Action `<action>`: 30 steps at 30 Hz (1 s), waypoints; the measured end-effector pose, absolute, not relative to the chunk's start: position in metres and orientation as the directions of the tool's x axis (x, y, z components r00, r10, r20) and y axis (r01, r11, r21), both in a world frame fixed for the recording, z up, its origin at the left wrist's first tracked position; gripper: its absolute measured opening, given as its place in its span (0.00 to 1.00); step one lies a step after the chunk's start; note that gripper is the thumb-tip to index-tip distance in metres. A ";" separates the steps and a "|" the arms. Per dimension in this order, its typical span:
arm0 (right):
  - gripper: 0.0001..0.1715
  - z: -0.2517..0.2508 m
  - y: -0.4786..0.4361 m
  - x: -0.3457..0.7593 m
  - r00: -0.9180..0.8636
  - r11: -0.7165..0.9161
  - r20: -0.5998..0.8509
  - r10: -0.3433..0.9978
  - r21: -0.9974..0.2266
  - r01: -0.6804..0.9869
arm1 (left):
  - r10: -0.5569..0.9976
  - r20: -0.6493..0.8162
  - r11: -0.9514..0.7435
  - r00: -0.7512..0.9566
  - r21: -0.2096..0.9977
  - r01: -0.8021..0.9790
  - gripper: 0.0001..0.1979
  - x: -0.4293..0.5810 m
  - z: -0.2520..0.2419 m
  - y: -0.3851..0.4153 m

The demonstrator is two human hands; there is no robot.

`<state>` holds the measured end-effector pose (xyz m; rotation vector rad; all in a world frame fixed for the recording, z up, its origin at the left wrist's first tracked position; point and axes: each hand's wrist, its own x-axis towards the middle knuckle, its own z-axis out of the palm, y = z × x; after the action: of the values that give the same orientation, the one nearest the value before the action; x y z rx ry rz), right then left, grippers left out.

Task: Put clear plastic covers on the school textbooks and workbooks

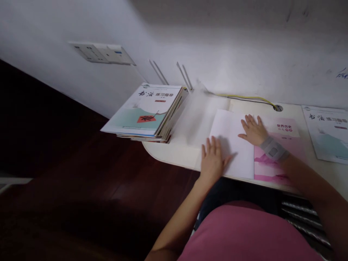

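Note:
A pink booklet (282, 145) lies on the white desk (168, 150) in front of me. A white sheet or folded cover (233, 141) overlaps its left part. My left hand (213, 159) lies flat on the lower left of that white sheet, fingers stretched out. My right hand (253, 129) rests flat, fingers spread, where the white sheet meets the pink booklet. A grey band (273, 149) wraps my right wrist. Neither hand holds anything.
A stack of books (146, 112) with a teal and white cover sits at the desk's left end, overhanging the edge. Another teal booklet (327, 132) lies at the right. A yellow cable (244, 97) runs to a desk hole (277, 107). Wall sockets (102, 53) are upper left.

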<state>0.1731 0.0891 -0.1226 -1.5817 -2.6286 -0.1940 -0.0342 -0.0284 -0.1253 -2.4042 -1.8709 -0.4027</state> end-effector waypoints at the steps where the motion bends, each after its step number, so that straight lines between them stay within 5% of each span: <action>1: 0.41 -0.120 0.084 0.166 -0.543 0.540 0.141 0.828 0.062 0.839 | 0.957 0.255 -0.171 0.140 0.104 0.980 0.41 -0.045 -0.128 -0.029; 6: 0.39 -0.108 0.067 0.108 -0.866 0.880 0.162 0.474 -0.058 0.471 | 0.980 0.173 -0.116 0.098 0.094 0.989 0.43 -0.066 -0.144 -0.036; 14: 0.45 -0.129 0.087 0.062 -0.966 0.961 0.039 0.254 -0.125 0.247 | 0.970 0.148 -0.211 0.192 0.127 0.969 0.44 -0.070 -0.148 -0.043; 23: 0.42 -0.125 0.168 0.069 -0.904 0.899 -0.064 0.422 -0.097 0.427 | 0.964 0.149 -0.237 0.218 0.123 0.964 0.44 -0.073 -0.144 -0.049; 30: 0.34 -0.123 0.218 0.060 -0.800 0.801 -0.104 0.591 -0.048 0.597 | 0.957 0.234 -0.236 0.170 0.294 0.926 0.36 -0.079 -0.151 -0.047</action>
<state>0.0596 0.2178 -0.1227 -1.0112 -3.0603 0.1260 -0.0795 -0.0468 -0.1507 -2.4653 -1.9902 -0.6036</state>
